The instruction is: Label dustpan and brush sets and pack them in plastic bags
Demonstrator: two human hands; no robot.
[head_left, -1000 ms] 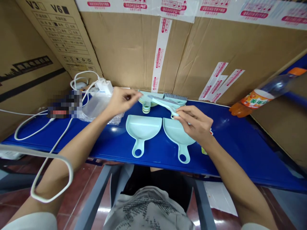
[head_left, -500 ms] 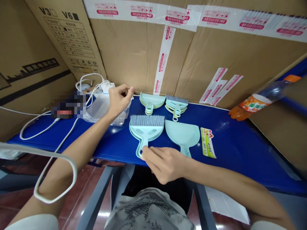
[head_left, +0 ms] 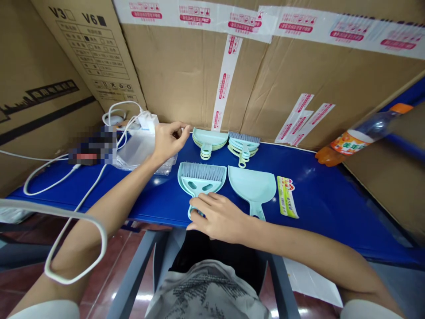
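My right hand [head_left: 219, 217] lies over the handle of a pale turquoise hand brush [head_left: 200, 184], its fingers curled on it. The brush, grey bristles facing away from me, sits inside a matching dustpan [head_left: 181, 176] near the table's front edge. A second turquoise dustpan [head_left: 252, 182] lies just right of it, with a green and white label card [head_left: 287, 197] beyond. My left hand [head_left: 171, 141] is raised near the clear plastic bags [head_left: 141, 148], thumb and forefinger pinched together. Whether anything thin is between them I cannot make out.
Stacked dustpans [head_left: 210, 138] and stacked brushes [head_left: 245, 144] stand at the back against a cardboard wall [head_left: 186, 79]. An orange drink bottle [head_left: 352, 141] leans at the right. White cables [head_left: 89, 190] loop across the left side, one over my left forearm.
The brush has lowered and slid back toward me, so its bristles now lie within the dustpan's rim. My right fingers have spread further up its handle. My left hand has shifted slightly right.
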